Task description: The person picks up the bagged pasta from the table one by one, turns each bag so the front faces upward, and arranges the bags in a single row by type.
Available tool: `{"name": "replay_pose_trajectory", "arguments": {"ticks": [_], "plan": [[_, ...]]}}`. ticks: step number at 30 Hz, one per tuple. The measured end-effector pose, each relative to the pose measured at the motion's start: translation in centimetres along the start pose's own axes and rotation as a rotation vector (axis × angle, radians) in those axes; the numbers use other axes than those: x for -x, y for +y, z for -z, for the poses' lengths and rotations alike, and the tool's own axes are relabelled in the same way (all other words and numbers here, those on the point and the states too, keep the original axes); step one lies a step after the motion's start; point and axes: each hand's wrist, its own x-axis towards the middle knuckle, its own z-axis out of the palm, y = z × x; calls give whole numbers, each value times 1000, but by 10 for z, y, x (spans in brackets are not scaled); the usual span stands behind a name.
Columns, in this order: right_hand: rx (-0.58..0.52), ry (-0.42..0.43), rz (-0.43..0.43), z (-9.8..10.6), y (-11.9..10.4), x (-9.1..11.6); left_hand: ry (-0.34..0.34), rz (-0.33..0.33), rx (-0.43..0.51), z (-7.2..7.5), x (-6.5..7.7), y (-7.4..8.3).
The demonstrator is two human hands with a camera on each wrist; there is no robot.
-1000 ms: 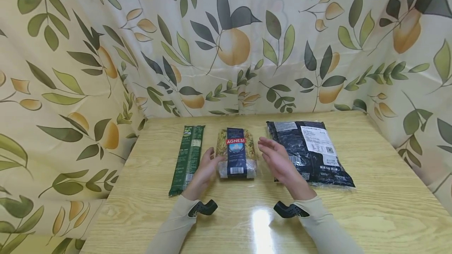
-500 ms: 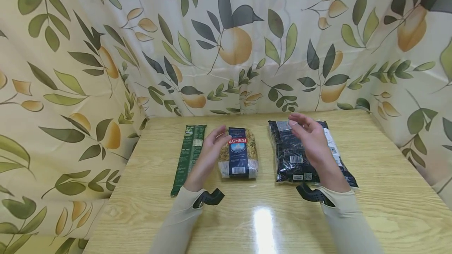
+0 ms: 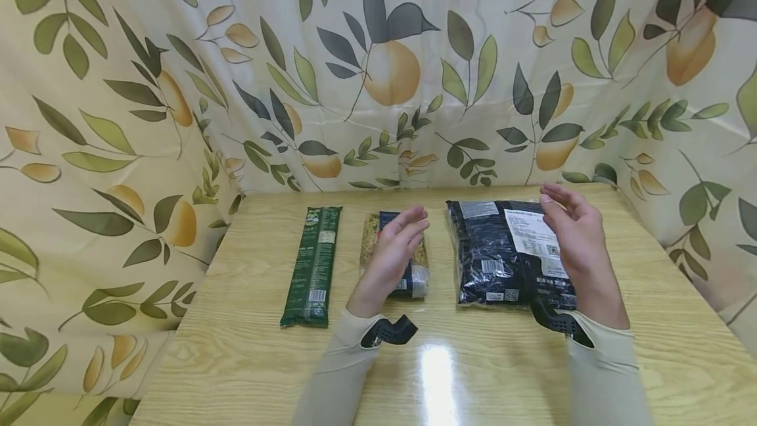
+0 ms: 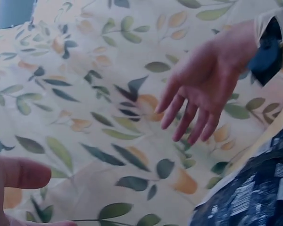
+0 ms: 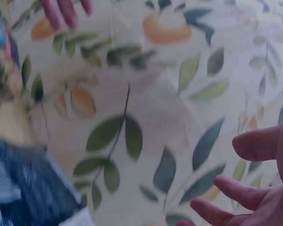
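Leaf-and-fruit curtains (image 3: 390,143) hang behind and beside a pale wooden table (image 3: 236,360), where three packages lie in a row. On the left is a slim green packet (image 3: 312,268); in the middle lies a pasta bag (image 3: 405,283), partly hidden by the left hand (image 3: 390,256), which is raised with fingers loose and grasping nothing. To the right lies a large black bag (image 3: 487,248) with a white label (image 3: 529,232). Above its right side, the right hand (image 3: 582,235) is likewise released, fingers relaxed, thumb apart.
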Motion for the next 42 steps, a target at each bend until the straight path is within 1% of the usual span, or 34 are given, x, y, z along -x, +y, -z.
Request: {"name": "replay_pose_trajectory", "arguments": {"ticks": [2,4,6,9,14,17,22,24,32,34,37,42], "plan": [[32,24,-44,6,4,-5,8,4,16,-6,-2,-7],[95,44,-87,12,10,-10,17,22,23,-11,-3,-15],[152,52,-120,18,17,-14,25,49,28,-15,-4,-25],[185,47,-152,26,26,-18,36,94,41,-20,-5,-38],[229,-13,-168,32,36,-23,76,117,71,-24,-7,-50],[253,-54,-188,37,40,-26,78,135,87,-27,-9,-56],[276,-102,-236,42,49,-28,85,189,111,-33,-10,-69],[281,-119,-253,43,53,-30,85,204,109,-34,-9,-73],[301,-182,-352,45,71,-38,104,254,180,-40,-5,-80],[304,-192,-367,46,74,-38,108,270,186,-41,-4,-82],[312,-189,-374,48,77,-39,120,288,193,-43,-3,-85],[333,-206,-377,51,78,-39,109,310,193,-46,-4,-89]]}}
